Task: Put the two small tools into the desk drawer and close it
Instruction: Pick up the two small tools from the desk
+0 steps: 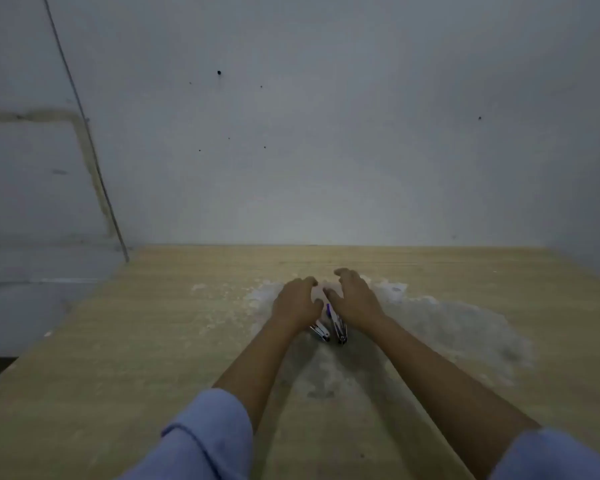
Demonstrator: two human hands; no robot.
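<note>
Here, in the head view, your two hands reach out side by side over the middle of a pale wood-grain desk top, and no drawer shows anywhere in the picture. Your left hand is curled palm-down with its fingers bent over, and your right hand sits just beside it, fingers arched and spread like a claw. Under and between them lie the two small tools: the left tool pokes out from below your left wrist, and the right tool lies just beside it under the heel of your right hand, the pair nearly parallel and close together. Both look slim, shiny and metallic, with a touch of purple or blue on the right one; blur hides what kind of tools they are. You cannot tell whether either hand actually grips a tool or merely covers it. Around the hands the laminate is worn to a whitish, chalky patch with ragged edges. Rolled-up blue sleeves cover your upper forearms. Behind the desk stands a dull grey wall dotted with small dark holes, and a thin cable slants down its left side.
</note>
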